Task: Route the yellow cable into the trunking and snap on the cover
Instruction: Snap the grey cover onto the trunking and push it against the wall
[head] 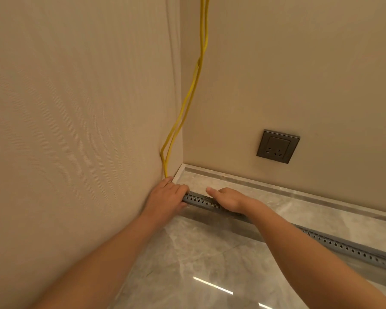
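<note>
A: At the far left corner, the left hand grips the trunking end, the yellow cable running under its fingers.
B: The right hand presses flat beside it. Slack could kink the cable.

The yellow cable hangs doubled — two strands side by side — down the room corner, ending at the corner end of the trunking. The trunking is a grey slotted channel lying on the floor, running from that corner rightward — its cover cannot be told.
</note>
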